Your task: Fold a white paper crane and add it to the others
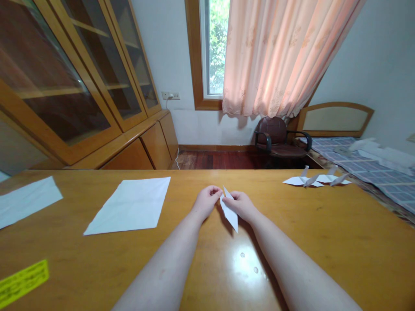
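Observation:
Both my hands meet over the middle of a wooden table (324, 242). Between them is a small folded white paper piece (229, 211), narrow and pointed at both ends. My left hand (207, 201) pinches its upper left edge with closed fingers. My right hand (241, 204) grips its right side, fingers curled around it. The lower tip of the paper points down toward me, just above the tabletop.
A flat white sheet (131, 206) lies left of my hands, another sheet (26, 199) at the far left edge. Finished folded paper figures (316, 179) rest at the right rear. A yellow note (21, 283) sits near left. Beyond the table stand a chair (279, 138), a bed (372, 168) and cabinets (81, 86).

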`<state>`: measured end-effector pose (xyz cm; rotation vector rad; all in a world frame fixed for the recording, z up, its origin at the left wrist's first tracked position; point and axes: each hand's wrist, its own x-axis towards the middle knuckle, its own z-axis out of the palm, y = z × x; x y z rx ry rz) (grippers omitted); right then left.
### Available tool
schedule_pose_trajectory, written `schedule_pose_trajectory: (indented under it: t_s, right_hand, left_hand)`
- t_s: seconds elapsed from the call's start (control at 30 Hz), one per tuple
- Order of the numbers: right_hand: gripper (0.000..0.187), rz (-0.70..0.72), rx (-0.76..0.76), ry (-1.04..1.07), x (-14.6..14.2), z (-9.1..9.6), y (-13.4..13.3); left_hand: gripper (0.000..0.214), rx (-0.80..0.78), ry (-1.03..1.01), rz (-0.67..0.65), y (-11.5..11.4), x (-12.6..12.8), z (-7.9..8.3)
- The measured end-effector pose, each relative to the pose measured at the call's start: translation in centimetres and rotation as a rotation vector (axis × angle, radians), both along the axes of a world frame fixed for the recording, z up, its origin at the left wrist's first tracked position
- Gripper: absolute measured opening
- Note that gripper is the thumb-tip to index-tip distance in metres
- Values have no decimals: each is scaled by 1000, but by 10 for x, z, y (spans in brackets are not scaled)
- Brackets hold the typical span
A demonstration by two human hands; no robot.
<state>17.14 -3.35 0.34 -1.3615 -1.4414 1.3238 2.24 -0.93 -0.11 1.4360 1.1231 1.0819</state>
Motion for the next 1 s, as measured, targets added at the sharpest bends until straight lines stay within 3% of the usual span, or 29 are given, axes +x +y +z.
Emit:
schedule_pose_trajectory:
  t_s: [0.4, 1.0]
  right_hand:
    - [25, -7, -16, 65, 1, 1, -1]
    - [23, 7, 2, 16, 1, 2, -1]
  left_hand:
    - [31, -103, -128, 39, 2, -2, -1]
    - [21, -84, -13, 39, 2, -1, 0]
